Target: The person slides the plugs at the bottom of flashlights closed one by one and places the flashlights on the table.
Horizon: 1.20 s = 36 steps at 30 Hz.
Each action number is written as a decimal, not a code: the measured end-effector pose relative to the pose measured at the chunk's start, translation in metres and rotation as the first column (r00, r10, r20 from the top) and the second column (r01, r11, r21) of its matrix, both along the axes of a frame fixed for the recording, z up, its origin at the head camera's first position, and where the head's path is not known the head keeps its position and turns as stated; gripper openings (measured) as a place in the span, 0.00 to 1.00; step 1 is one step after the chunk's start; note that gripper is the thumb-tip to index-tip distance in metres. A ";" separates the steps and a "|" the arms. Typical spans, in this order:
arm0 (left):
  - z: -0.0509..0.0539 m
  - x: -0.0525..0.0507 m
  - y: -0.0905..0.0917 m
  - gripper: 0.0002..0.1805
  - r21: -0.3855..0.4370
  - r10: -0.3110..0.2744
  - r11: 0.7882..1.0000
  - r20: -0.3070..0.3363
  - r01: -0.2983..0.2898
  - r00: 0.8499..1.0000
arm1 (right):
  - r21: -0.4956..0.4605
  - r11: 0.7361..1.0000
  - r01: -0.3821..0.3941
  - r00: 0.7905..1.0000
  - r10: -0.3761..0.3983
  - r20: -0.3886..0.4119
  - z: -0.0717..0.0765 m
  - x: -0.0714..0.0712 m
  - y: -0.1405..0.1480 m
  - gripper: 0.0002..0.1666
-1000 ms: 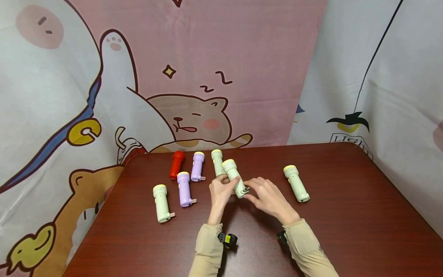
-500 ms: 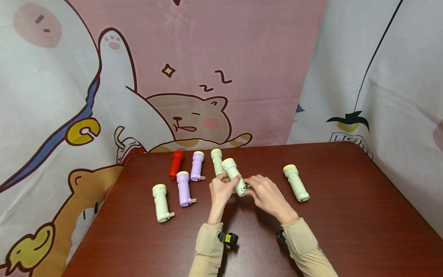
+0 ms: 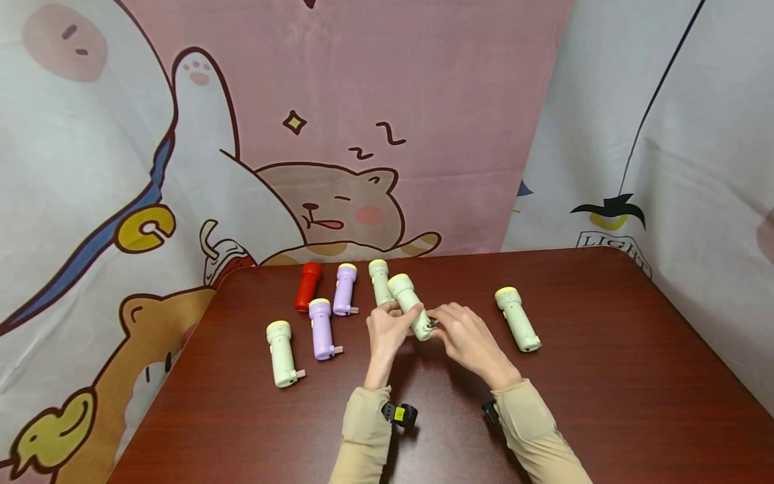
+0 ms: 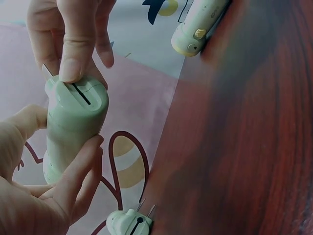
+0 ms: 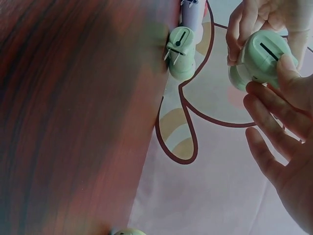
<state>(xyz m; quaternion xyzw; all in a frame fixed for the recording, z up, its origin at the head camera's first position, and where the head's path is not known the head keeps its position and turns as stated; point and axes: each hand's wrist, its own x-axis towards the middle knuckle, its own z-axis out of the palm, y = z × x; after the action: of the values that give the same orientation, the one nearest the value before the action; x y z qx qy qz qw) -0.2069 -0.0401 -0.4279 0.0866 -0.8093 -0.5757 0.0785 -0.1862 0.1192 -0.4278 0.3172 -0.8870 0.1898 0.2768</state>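
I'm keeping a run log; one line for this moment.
left hand: grips green flashlight; right hand: pinches its tail end; red flashlight: on table

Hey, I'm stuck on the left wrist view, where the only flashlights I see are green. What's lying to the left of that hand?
Observer: In the head view, a purple flashlight lies to the left of the left hand.
Operator: Any more purple?
Observer: Yes, a second purple flashlight, farther back.
Operator: Other colors?
Observer: One red flashlight, at the back left of the table.
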 end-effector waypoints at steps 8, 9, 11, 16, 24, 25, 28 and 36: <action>0.001 0.000 0.001 0.23 0.007 -0.002 1.000 0.002 0.002 1.000 | -0.011 1.000 -0.001 1.000 0.001 0.004 0.000 0.000 0.000 0.18; 0.001 0.000 0.001 0.23 0.009 -0.005 1.000 0.004 0.005 1.000 | -0.012 1.000 -0.002 1.000 0.002 0.006 0.000 0.000 0.000 0.18; 0.001 0.000 0.001 0.22 0.016 -0.008 1.000 0.009 0.008 1.000 | -0.013 1.000 -0.002 1.000 0.002 0.009 -0.001 -0.001 0.001 0.18; 0.001 0.001 0.001 0.22 0.031 -0.010 0.999 0.012 0.010 1.000 | -0.018 1.000 -0.008 1.000 0.008 0.012 -0.002 -0.001 0.001 0.18; 0.002 0.002 0.001 0.23 0.034 -0.006 0.999 0.010 0.006 1.000 | -0.021 1.000 -0.005 1.000 0.006 0.012 -0.001 -0.001 0.000 0.18; 0.002 0.002 0.001 0.22 0.035 -0.007 0.999 0.007 0.007 1.000 | -0.020 1.000 -0.004 1.000 0.005 0.011 0.000 0.000 0.000 0.18; 0.003 0.002 0.001 0.22 0.040 -0.012 0.999 0.011 0.011 1.000 | -0.020 1.000 -0.004 1.000 0.004 0.009 0.000 0.000 0.000 0.18; 0.003 0.002 0.003 0.21 0.051 -0.006 0.999 0.023 0.005 1.000 | -0.024 1.000 -0.003 1.000 0.003 0.006 0.000 0.000 0.001 0.18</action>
<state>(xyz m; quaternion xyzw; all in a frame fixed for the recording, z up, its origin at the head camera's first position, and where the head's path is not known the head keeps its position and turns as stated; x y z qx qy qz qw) -0.2045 -0.0370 -0.4245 0.0928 -0.7954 -0.5953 0.0653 -0.1863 0.1198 -0.4280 0.3147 -0.8850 0.2020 0.2775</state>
